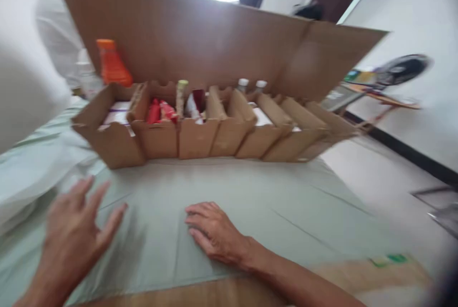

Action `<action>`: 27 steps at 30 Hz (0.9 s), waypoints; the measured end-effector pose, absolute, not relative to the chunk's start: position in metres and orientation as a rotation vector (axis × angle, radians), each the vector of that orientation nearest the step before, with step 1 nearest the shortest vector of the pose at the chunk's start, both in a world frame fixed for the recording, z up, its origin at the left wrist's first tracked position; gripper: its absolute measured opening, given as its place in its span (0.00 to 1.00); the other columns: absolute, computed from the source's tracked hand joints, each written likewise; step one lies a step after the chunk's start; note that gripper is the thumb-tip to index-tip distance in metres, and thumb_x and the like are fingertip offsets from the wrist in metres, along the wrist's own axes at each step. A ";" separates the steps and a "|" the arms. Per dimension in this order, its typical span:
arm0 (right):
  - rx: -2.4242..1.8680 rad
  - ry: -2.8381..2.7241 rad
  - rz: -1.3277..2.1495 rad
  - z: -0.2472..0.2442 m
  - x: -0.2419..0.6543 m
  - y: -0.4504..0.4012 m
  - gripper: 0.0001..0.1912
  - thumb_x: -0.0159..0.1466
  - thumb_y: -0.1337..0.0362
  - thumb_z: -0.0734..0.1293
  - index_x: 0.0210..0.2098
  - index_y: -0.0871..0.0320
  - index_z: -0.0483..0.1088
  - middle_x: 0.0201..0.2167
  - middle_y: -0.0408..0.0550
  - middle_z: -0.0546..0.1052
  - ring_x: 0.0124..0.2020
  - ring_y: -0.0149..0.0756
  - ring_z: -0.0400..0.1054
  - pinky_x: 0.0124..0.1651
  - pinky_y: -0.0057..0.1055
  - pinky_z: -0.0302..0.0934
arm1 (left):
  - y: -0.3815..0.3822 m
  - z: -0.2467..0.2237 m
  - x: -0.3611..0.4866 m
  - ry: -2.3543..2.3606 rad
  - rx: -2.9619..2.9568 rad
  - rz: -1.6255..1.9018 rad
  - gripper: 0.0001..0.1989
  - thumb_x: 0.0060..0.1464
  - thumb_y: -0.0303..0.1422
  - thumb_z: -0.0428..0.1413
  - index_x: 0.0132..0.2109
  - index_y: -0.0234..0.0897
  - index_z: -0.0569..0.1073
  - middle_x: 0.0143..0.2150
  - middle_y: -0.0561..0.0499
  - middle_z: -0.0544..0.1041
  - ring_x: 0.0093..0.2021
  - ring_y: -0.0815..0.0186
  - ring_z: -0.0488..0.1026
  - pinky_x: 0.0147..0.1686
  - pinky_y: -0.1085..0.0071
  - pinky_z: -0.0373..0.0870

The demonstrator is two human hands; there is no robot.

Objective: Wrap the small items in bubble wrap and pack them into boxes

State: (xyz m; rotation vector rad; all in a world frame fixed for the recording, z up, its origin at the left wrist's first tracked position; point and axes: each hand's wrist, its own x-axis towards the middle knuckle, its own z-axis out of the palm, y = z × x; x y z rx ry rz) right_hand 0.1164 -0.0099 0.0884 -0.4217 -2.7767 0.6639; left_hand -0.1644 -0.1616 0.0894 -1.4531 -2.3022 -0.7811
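Observation:
My left hand (73,233) hovers at the left over the pale green cloth (164,188), fingers spread and slightly blurred, with nothing in it. Palm down on the same cloth, near the middle, lies my right hand (214,230); its fingers are loosely stretched and no object shows in them. Beyond both hands stands a row of brown cardboard boxes (198,140) with open tops. Red packets (161,111) sit in one box, and a white item (261,116) in another. The leftmost box (121,147) holds something white and is the one nearest my left hand.
A tall cardboard panel (214,45) rises behind the boxes. An orange bottle (113,64) stands at the back left. Crumpled clear plastic (46,173) covers the left side. Brown cardboard (372,271) lies along the near edge. A fan-like object (404,68) appears at the right.

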 end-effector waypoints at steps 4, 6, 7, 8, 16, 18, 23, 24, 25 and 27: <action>-0.358 -2.894 0.642 0.078 0.180 -0.001 0.09 0.68 0.65 0.67 0.46 0.56 0.77 0.53 0.49 0.80 0.57 0.39 0.71 0.61 0.40 0.62 | -0.097 0.052 -0.062 -2.073 -2.015 -0.878 0.25 0.64 0.48 0.50 0.62 0.44 0.70 0.70 0.39 0.66 0.69 0.42 0.64 0.64 0.44 0.66; -0.366 -2.827 0.587 0.081 0.214 0.017 0.10 0.68 0.65 0.66 0.46 0.55 0.77 0.52 0.48 0.81 0.56 0.40 0.71 0.60 0.41 0.62 | -0.064 0.042 -0.028 -2.072 -2.114 -0.809 0.25 0.66 0.46 0.49 0.63 0.41 0.71 0.70 0.37 0.67 0.70 0.45 0.64 0.64 0.46 0.67; -0.430 -2.757 0.524 0.087 0.233 0.032 0.11 0.68 0.65 0.65 0.47 0.54 0.77 0.52 0.48 0.81 0.56 0.40 0.72 0.60 0.43 0.62 | -0.050 0.039 -0.016 -2.087 -2.139 -0.753 0.25 0.66 0.45 0.48 0.64 0.39 0.71 0.69 0.37 0.68 0.70 0.46 0.64 0.64 0.46 0.67; -0.529 -2.664 0.435 0.096 0.253 0.051 0.12 0.69 0.64 0.64 0.48 0.53 0.77 0.53 0.49 0.81 0.56 0.42 0.72 0.60 0.45 0.63 | -0.040 0.036 -0.009 -2.097 -2.159 -0.683 0.25 0.67 0.44 0.48 0.64 0.37 0.72 0.69 0.36 0.69 0.70 0.45 0.65 0.64 0.45 0.67; -1.425 -2.194 -0.378 0.194 0.380 0.240 0.28 0.63 0.67 0.65 0.63 0.63 0.69 0.65 0.63 0.70 0.66 0.59 0.60 0.61 0.56 0.55 | -0.028 0.017 0.000 -2.039 -2.186 -0.363 0.28 0.67 0.45 0.47 0.66 0.36 0.72 0.71 0.36 0.66 0.72 0.43 0.61 0.67 0.41 0.61; -1.464 -2.327 -0.411 0.204 0.384 0.262 0.19 0.61 0.68 0.66 0.52 0.61 0.77 0.55 0.62 0.77 0.60 0.57 0.65 0.59 0.55 0.55 | -0.030 0.016 0.000 -2.041 -2.179 -0.369 0.28 0.67 0.45 0.47 0.66 0.38 0.72 0.71 0.38 0.67 0.72 0.45 0.61 0.68 0.42 0.60; -1.444 -2.503 -0.473 0.216 0.394 0.252 0.11 0.64 0.69 0.64 0.31 0.57 0.80 0.29 0.55 0.79 0.42 0.51 0.72 0.55 0.54 0.55 | -0.029 0.017 0.000 -2.047 -2.179 -0.417 0.28 0.67 0.46 0.47 0.66 0.37 0.72 0.71 0.37 0.67 0.72 0.45 0.62 0.68 0.42 0.60; -1.439 -2.544 -0.475 0.220 0.397 0.243 0.11 0.63 0.68 0.65 0.30 0.56 0.80 0.25 0.52 0.77 0.38 0.49 0.72 0.53 0.52 0.56 | -0.029 0.017 0.000 -2.050 -2.181 -0.425 0.28 0.67 0.46 0.47 0.66 0.37 0.72 0.71 0.37 0.67 0.71 0.45 0.62 0.68 0.42 0.60; -1.434 -2.594 -0.463 0.225 0.399 0.232 0.10 0.62 0.68 0.66 0.29 0.55 0.80 0.22 0.50 0.76 0.34 0.47 0.71 0.49 0.49 0.58 | -0.029 0.018 0.000 -2.055 -2.183 -0.429 0.28 0.67 0.46 0.47 0.65 0.37 0.72 0.70 0.37 0.67 0.71 0.44 0.62 0.68 0.42 0.60; -1.432 -2.739 -0.391 0.236 0.397 0.209 0.08 0.60 0.67 0.68 0.30 0.52 0.80 0.23 0.47 0.78 0.30 0.43 0.70 0.41 0.42 0.58 | -0.028 0.019 0.000 -2.061 -2.181 -0.437 0.28 0.67 0.47 0.46 0.65 0.36 0.73 0.70 0.36 0.68 0.71 0.43 0.63 0.68 0.41 0.60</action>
